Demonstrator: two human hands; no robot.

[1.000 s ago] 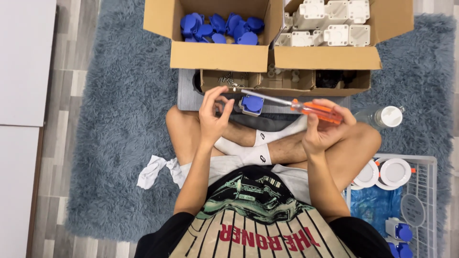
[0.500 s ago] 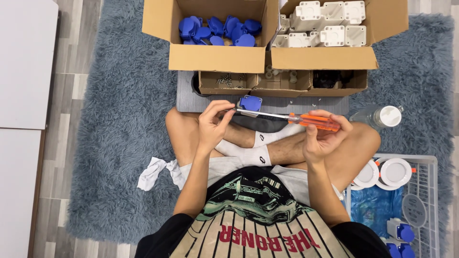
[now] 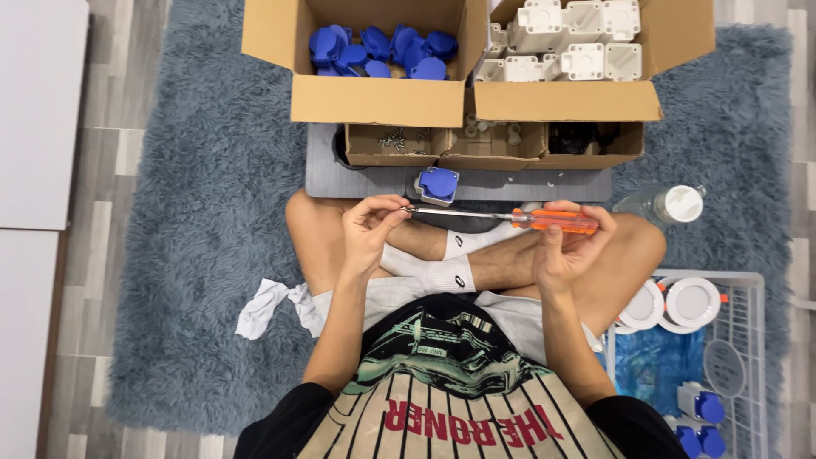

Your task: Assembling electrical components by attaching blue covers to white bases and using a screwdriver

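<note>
I sit cross-legged on a grey shaggy rug. My right hand (image 3: pixel 568 246) grips the orange handle of a screwdriver (image 3: pixel 552 221), held level across my lap with its metal shaft pointing left. My left hand (image 3: pixel 370 229) pinches at the shaft's tip with thumb and fingers; whether a small screw sits there I cannot tell. A blue-lidded socket part (image 3: pixel 438 184) rests on the grey board (image 3: pixel 357 180) just beyond the tip, untouched.
Ahead stand a cardboard box of blue lids (image 3: pixel 382 47), a box of white housings (image 3: pixel 565 38) and low trays of small parts (image 3: pixel 484 144). A clear bottle (image 3: pixel 667 204) lies right. A wire basket (image 3: pixel 748 340) holds white discs and finished blue pieces. A white rag (image 3: pixel 268 306) lies left.
The blue-lidded part has left my left hand and now lies on the board. The screwdriver has dropped from a tilt to level, and my left fingers have moved to its tip.
</note>
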